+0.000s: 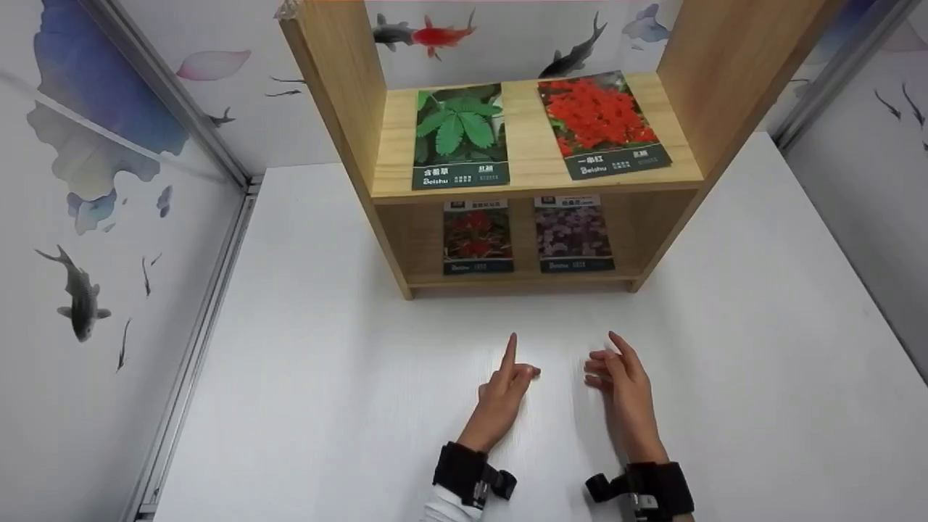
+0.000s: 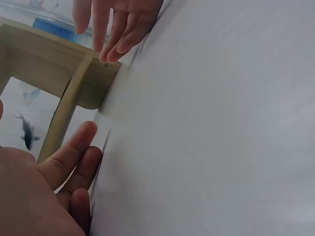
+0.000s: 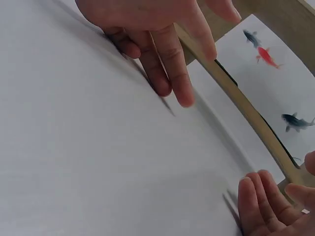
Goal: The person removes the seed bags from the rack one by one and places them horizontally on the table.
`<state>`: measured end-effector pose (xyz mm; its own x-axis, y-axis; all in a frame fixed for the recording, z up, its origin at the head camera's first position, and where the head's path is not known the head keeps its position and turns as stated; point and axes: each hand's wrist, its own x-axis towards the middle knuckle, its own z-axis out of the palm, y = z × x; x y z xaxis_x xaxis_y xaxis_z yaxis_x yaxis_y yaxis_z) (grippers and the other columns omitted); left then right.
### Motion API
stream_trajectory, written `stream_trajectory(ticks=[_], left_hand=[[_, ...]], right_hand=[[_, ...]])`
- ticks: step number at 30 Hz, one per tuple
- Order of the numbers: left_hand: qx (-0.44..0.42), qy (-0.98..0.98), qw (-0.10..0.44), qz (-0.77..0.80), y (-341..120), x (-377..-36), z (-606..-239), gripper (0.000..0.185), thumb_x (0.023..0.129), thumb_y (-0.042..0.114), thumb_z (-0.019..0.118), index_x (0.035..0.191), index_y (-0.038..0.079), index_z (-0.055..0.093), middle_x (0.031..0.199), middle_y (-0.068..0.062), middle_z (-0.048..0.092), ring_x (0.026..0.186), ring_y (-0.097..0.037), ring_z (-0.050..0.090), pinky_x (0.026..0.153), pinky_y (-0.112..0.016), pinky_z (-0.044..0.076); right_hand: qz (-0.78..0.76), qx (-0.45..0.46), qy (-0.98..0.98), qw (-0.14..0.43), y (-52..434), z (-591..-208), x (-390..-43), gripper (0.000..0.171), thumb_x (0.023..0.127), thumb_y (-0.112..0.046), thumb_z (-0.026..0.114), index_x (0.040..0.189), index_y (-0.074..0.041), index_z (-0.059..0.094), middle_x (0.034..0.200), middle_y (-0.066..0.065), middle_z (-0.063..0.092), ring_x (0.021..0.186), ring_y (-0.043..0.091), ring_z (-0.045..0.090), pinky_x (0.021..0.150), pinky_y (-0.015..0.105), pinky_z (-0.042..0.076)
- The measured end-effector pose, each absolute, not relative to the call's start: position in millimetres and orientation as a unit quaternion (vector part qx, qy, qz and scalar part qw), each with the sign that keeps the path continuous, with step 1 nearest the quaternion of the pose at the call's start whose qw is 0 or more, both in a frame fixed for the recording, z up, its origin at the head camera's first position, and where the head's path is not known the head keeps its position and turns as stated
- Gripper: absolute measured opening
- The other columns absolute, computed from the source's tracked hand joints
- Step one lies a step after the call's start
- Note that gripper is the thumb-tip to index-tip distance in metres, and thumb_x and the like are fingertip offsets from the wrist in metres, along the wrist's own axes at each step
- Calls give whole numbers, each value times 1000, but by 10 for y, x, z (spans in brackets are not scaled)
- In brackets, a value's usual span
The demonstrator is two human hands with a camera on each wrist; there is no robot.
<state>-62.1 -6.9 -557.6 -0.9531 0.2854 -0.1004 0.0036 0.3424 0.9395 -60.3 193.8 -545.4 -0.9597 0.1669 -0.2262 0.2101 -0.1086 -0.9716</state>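
Both hands rest on the white table (image 1: 326, 377) in front of a wooden shelf unit (image 1: 348, 94), and neither holds anything. My left hand (image 1: 507, 383) points its index finger toward the shelf while its other fingers curl loosely. Just to its right, my right hand (image 1: 618, 371) lies with relaxed, nearly straight fingers. The left wrist view shows the left hand (image 2: 54, 182) low on the table and the right hand (image 2: 118, 24) beyond it. In the right wrist view, the right hand (image 3: 157, 39) touches the table with its fingertips.
A green-leaf seed packet (image 1: 459, 136) and a red-flower packet (image 1: 600, 123) lie on the upper shelf. On the lower shelf stand a dark red-flower packet (image 1: 478, 237) and a purple-flower packet (image 1: 575, 233). Fish-patterned walls (image 1: 87, 217) close in the left and right sides.
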Motion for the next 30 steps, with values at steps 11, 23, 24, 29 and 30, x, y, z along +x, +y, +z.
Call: stream_trajectory(ticks=[11, 23, 24, 29, 30], left_hand=[[93, 809, 112, 569, 1, -751, -5613, 58, 95, 48, 27, 144, 29, 3, 105, 14, 58, 108, -7, 47, 97, -49, 12], [81, 814, 104, 566, 101, -896, -5627, 58, 93, 51, 29, 144, 30, 9, 106, 16, 57, 109, -6, 46, 99, -48, 13], [79, 813, 105, 567, 106, -907, -5625, 58, 93, 51, 29, 144, 31, 9, 106, 16, 57, 109, -7, 46, 99, -48, 13], [73, 812, 112, 568, 128, -969, -5619, 56, 93, 51, 29, 143, 33, 12, 107, 17, 57, 110, -6, 44, 99, -48, 11], [73, 811, 113, 569, 134, -982, -5621, 55, 94, 50, 29, 143, 33, 12, 107, 17, 57, 110, -6, 44, 99, -48, 11]], right_hand=[[-757, 124, 641, -3, 2022, -5712, -732, 55, 92, -39, 46, 140, -26, 25, 127, 14, 34, 113, 28, 45, 89, 31, 42], [-795, 70, 603, -16, 2091, -5723, -873, 56, 93, -34, 46, 142, -29, 19, 133, 16, 29, 121, 29, 38, 96, 34, 35], [-797, 66, 601, -16, 2095, -5723, -886, 56, 93, -34, 46, 142, -29, 18, 133, 16, 29, 121, 29, 37, 97, 35, 35], [-802, 58, 594, -11, 2115, -5727, -959, 56, 93, -35, 44, 142, -32, 16, 134, 17, 29, 122, 29, 36, 98, 35, 33], [-802, 59, 594, -11, 2120, -5728, -974, 56, 93, -36, 44, 142, -33, 16, 133, 17, 30, 122, 28, 37, 98, 35, 33]])
